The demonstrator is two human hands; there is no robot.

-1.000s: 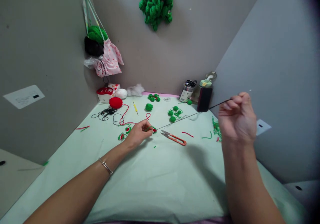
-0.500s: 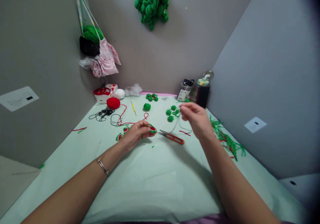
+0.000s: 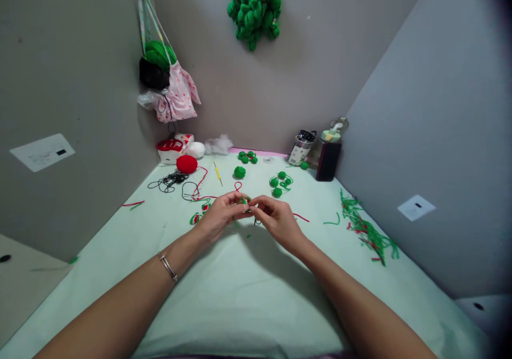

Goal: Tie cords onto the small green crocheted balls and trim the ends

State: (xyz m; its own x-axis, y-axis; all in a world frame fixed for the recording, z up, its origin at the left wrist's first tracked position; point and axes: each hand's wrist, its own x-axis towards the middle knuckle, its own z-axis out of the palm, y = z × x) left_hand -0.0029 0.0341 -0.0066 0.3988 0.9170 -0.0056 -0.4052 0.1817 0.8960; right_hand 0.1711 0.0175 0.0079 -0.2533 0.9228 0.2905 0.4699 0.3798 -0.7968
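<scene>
My left hand [image 3: 220,215] pinches a small green, red and white crochet piece [image 3: 246,201] between thumb and fingers. A green yarn tail [image 3: 236,222] hangs below it. My right hand [image 3: 278,220] meets the piece from the right, thumb and forefinger pinched at its edge; whatever is between those fingertips is too small to make out. Under the right hand the orange thread snips are mostly hidden. Two similar green and red crochet pieces [image 3: 195,218] lie left of my left hand.
Behind the hands are small green balls [image 3: 277,192], a green yarn ball [image 3: 239,172], a yellow crochet hook [image 3: 217,173] and a red yarn ball [image 3: 186,164]. Black cord [image 3: 168,182] lies at left, green and red yarn scraps [image 3: 370,231] at right. A dark phone-like slab [image 3: 328,161] stands behind.
My right hand has come down and left from its raised position, where a strand ran from it to the piece, and now touches the piece. The snips are now covered. The view has shifted slightly.
</scene>
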